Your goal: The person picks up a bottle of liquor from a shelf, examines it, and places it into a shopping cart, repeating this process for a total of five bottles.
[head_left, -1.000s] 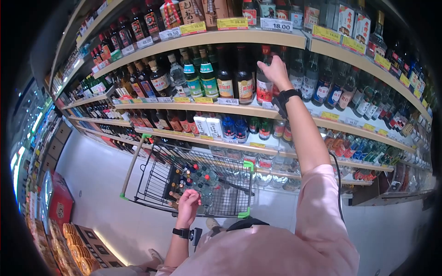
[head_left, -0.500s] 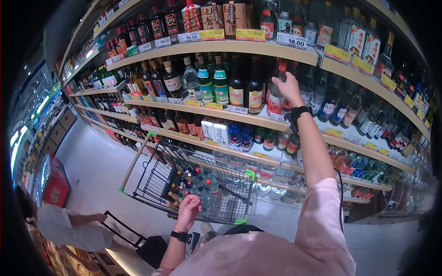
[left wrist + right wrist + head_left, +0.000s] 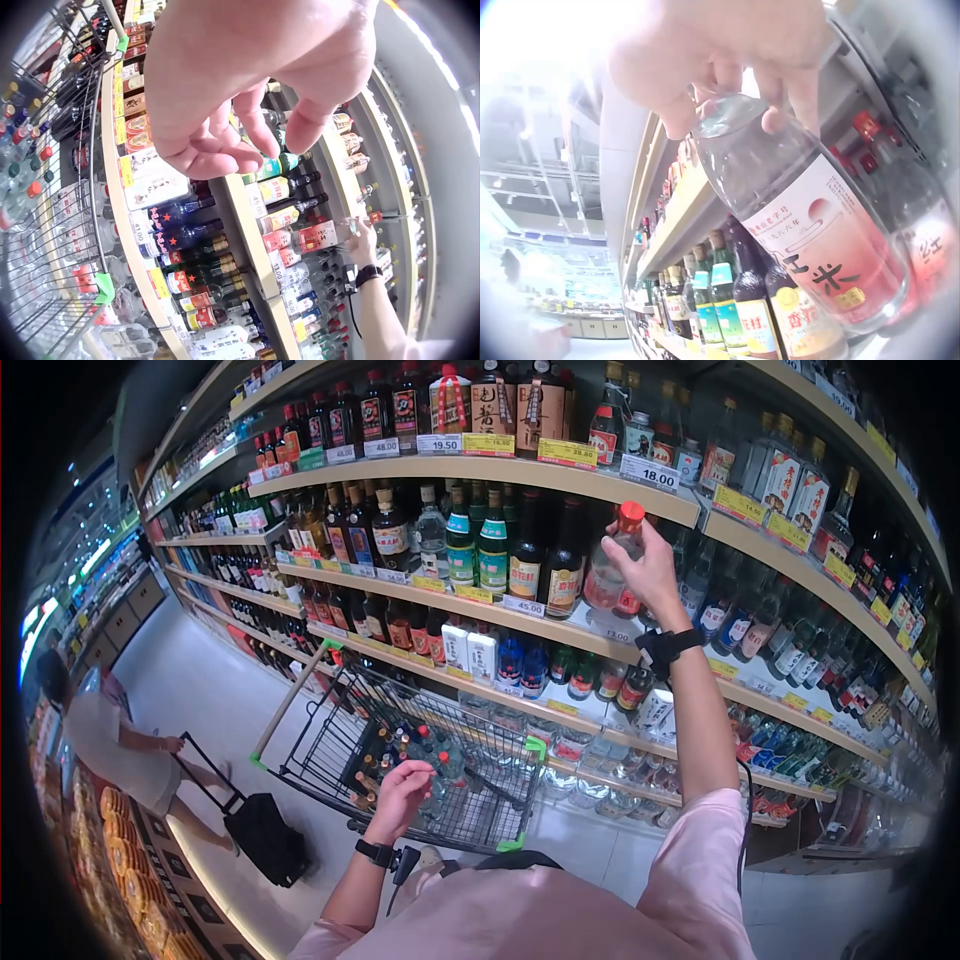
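Observation:
My right hand [image 3: 648, 572] grips a clear bottle [image 3: 604, 582] with a red cap by its neck, at the front of the middle shelf. In the right wrist view the bottle [image 3: 780, 195] is tilted, its label white and red, with similar bottles [image 3: 930, 247] beside it and my fingers around its upper part. My left hand [image 3: 400, 798] hangs over the shopping cart [image 3: 500, 760], its fingers loosely curled around nothing. Bottles [image 3: 450, 765] stand in the cart below it. The left wrist view shows the left hand [image 3: 255, 82] with bent fingers and nothing in them.
Rows of bottles fill the shelves [image 3: 480, 472] above, below and on both sides. At the left, a person [image 3: 110, 740] pulls a black suitcase [image 3: 268, 840] along the aisle. Packaged round goods [image 3: 125, 845] lie on a display at the lower left.
The right hand has drawn the red-capped bottle forward and tilted it out of its row. The left hand has moved little. The person with the suitcase has come into view at the left.

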`<action>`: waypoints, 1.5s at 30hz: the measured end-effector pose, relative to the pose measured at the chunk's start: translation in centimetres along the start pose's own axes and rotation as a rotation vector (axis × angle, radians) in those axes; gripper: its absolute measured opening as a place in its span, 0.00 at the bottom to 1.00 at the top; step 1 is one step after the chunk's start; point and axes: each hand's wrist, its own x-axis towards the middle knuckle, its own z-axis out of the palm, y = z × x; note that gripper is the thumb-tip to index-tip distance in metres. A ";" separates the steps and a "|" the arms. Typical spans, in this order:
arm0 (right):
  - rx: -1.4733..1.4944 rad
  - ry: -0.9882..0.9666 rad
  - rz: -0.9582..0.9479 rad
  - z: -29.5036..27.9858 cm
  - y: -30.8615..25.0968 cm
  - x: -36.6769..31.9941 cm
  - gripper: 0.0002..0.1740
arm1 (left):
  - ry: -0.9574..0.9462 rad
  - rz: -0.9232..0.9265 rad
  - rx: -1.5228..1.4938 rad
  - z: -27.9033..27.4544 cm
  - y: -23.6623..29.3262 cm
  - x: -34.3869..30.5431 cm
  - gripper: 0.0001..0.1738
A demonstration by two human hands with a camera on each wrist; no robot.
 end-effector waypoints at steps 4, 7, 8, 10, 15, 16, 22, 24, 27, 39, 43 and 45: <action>0.161 0.013 0.012 -1.0 -2.8 0.3 0.17 | -0.059 0.052 0.076 0.8 1.3 1.5 0.11; 0.301 -0.046 0.141 -0.7 -5.1 -0.6 0.17 | -0.154 0.106 0.082 3.1 3.0 2.8 0.19; 0.360 -0.035 0.162 0.2 -5.3 -1.0 0.16 | -0.178 0.130 0.077 4.6 3.8 3.0 0.21; 0.330 -0.118 0.171 1.0 -6.4 -2.1 0.15 | -0.248 0.160 0.124 6.4 4.8 3.9 0.26; 0.495 -0.337 0.283 3.3 -10.8 -5.8 0.12 | -0.442 0.263 0.216 10.1 5.6 5.1 0.41; 0.520 -0.366 0.305 3.7 -11.1 -6.4 0.12 | -0.464 0.278 0.203 10.6 5.5 5.3 0.43; 0.798 -0.431 0.354 5.4 -11.1 -7.8 0.14 | -0.451 0.369 0.272 12.3 5.2 4.0 0.53; 0.816 -0.426 0.372 6.0 -11.3 -8.3 0.13 | -0.374 0.392 0.321 12.4 5.1 3.4 0.52; 0.790 -0.482 0.404 6.0 -11.6 -8.6 0.12 | -0.330 0.389 0.375 12.1 5.0 3.2 0.49; 0.786 -0.699 0.438 6.4 -9.5 -9.7 0.20 | -0.435 0.137 -0.015 10.6 2.9 1.8 0.48; 0.811 -0.712 0.505 6.1 -9.5 -10.4 0.19 | -0.552 -0.048 -0.162 9.8 3.3 1.5 0.52; 0.811 -0.696 0.510 6.4 -9.2 -10.6 0.19 | -0.574 -0.104 -0.229 10.1 3.7 1.4 0.55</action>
